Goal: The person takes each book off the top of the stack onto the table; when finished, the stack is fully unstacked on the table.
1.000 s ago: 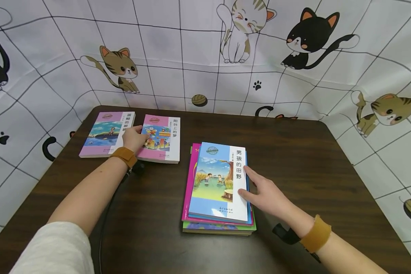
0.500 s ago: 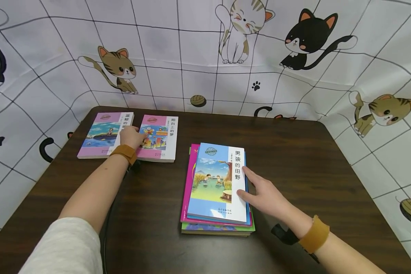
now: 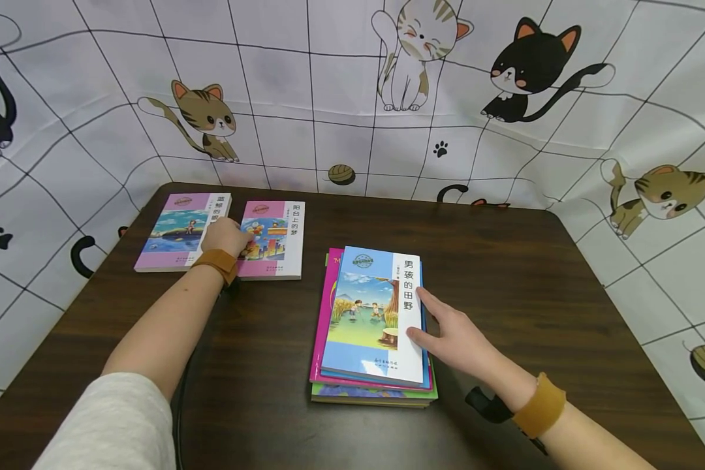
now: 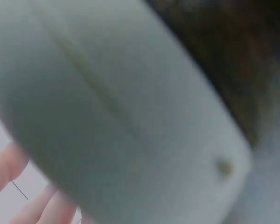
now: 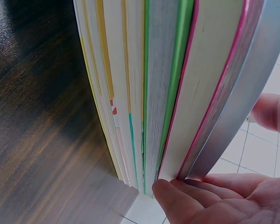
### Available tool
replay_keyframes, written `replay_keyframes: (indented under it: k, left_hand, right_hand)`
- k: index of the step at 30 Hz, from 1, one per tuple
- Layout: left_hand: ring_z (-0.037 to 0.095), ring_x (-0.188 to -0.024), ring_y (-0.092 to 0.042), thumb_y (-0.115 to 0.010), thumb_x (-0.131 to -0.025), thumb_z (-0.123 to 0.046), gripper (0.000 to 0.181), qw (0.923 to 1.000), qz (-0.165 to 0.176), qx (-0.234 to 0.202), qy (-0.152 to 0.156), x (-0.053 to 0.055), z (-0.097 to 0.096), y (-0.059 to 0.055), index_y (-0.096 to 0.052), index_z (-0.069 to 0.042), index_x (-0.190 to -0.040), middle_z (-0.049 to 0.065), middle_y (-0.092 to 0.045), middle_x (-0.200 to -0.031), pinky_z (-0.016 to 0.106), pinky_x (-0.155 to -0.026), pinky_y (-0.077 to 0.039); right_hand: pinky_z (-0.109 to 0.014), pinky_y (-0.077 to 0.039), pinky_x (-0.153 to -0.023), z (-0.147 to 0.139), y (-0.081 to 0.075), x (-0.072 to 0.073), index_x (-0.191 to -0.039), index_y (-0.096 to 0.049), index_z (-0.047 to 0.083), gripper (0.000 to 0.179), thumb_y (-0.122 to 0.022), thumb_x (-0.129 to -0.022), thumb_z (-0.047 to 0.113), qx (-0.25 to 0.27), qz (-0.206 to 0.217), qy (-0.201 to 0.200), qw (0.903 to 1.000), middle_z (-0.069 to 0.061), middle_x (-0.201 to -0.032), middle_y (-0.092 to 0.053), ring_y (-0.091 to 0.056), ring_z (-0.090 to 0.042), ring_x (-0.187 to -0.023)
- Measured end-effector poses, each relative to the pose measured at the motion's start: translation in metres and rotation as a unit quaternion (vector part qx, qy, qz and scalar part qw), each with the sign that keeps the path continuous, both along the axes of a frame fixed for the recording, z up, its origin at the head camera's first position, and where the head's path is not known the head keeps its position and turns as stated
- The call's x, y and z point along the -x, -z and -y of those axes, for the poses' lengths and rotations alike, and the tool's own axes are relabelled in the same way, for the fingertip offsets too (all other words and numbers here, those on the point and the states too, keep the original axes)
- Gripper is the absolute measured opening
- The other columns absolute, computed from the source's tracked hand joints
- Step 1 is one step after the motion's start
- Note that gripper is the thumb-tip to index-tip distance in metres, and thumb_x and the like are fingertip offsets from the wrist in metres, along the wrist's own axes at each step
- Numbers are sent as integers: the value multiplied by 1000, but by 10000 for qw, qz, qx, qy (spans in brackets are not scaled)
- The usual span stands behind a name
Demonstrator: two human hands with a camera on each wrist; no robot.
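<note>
My left hand [image 3: 226, 236] bends over the left edge of a pink-and-white paperback book [image 3: 276, 245], its thumb lying on the cover. Its other fingers are mostly hidden between this book and a second pink paperback [image 3: 173, 228] beside it. Up close in the left wrist view, a pale blurred surface [image 4: 140, 140] covers most of the picture, with fingertips [image 4: 42, 210] at its lower edge. My right hand [image 3: 461, 339] rests against the right side of a book stack, thumb over the edge of the blue top book [image 3: 364, 313]. Its fingers lie along the page edges [image 5: 196, 98].
Dark brown wooden table [image 3: 482, 261] carries everything. Under the blue book, a magenta book [image 3: 323, 339] and a green-edged book [image 3: 376, 393] stick out. A white curtain [image 3: 276, 85] with cartoon cats stands behind. A black cable [image 3: 182, 391] runs beneath the left forearm.
The right-hand pink paperback has shifted slightly left and turned a little with the left hand. My right hand stays at the stack, which looks unmoved.
</note>
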State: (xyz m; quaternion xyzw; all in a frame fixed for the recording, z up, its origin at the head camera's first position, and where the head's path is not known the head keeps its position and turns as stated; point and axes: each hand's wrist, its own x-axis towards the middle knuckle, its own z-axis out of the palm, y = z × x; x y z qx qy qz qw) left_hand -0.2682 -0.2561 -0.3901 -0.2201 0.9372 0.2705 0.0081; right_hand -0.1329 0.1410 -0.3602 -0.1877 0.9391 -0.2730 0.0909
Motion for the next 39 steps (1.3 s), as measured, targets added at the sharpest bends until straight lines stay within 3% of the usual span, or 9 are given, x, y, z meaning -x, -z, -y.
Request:
replay_keyframes:
  k: [4,10,15,17,22,26,30,34,39]
  left_hand:
    - [27,-66,-52,-57,-83,-29,40,9998,-20,130,137,1,1,1,-60,5,-102,17,-60,-80,33,-53,-40]
    - [32,-69,-52,-55,-83,-33,47,9943,-320,911,457,9,2,8,-54,2,-114,21,-60,-91,38,-53,-40]
    - [31,-67,-51,-54,-83,-39,58,9905,-716,924,719,2,-6,-11,-45,-1,-126,24,-56,-106,36,-50,-39]
    - [27,-57,-49,-52,-83,-41,60,9892,-822,846,875,-4,-10,-20,-43,-3,-128,23,-60,-95,33,-44,-36]
    - [22,-43,-41,-43,-82,-56,71,9880,-843,291,1264,-25,-20,-37,-35,-8,-134,21,-57,-74,27,-38,-31]
    - [32,-78,-56,-38,-80,-63,75,9810,-976,-234,1661,-44,-30,-43,-33,-12,-135,26,-55,-105,35,-54,-44]
    - [37,-110,-43,-35,-80,-65,77,9725,-877,-721,2031,-62,-42,-48,-31,-13,-136,22,-43,-126,50,-80,-41]
    - [34,-116,-39,-37,-80,-64,76,9646,-756,-1244,2199,-78,-55,-51,-29,-16,-137,13,-35,-134,51,-86,-37]
    - [27,-116,-40,-42,-81,-59,72,9496,-943,-1735,2434,-96,-75,-53,-31,-15,-136,7,-35,-135,43,-86,-40]
  right_hand:
    - [-44,-40,-86,0,0,0,-138,-23,7,75,-59,-80,37,3,23,7,10000,-13,-137,-30,-36,-30,-119]
    - [-45,-39,-86,1,0,1,-139,-22,8,76,-59,-80,39,-6,79,28,10000,-13,-137,-30,-36,-31,-119]
    - [-44,-41,-85,0,0,2,-139,-22,9,77,-60,-79,39,11,76,54,10000,-12,-137,-30,-37,-30,-118]
    - [-43,-41,-85,0,-1,2,-139,-22,9,77,-60,-79,40,15,72,68,9999,-12,-137,-30,-37,-30,-118]
    - [-44,-41,-85,0,-1,1,-139,-22,10,77,-59,-80,41,18,136,63,9999,-12,-137,-30,-37,-30,-118]
    - [-44,-41,-84,-1,0,0,-139,-22,10,77,-59,-79,41,-18,130,80,9999,-12,-137,-31,-37,-30,-118]
    - [-44,-42,-84,-2,0,0,-139,-22,10,77,-59,-79,41,-21,114,107,9999,-12,-137,-31,-38,-30,-117]
    - [-45,-40,-85,-2,0,0,-139,-22,10,77,-59,-80,41,-4,115,76,9999,-12,-137,-30,-36,-30,-118]
    - [-45,-40,-85,-1,0,2,-139,-22,10,77,-58,-80,42,-40,110,44,9999,-12,-137,-30,-36,-30,-119]
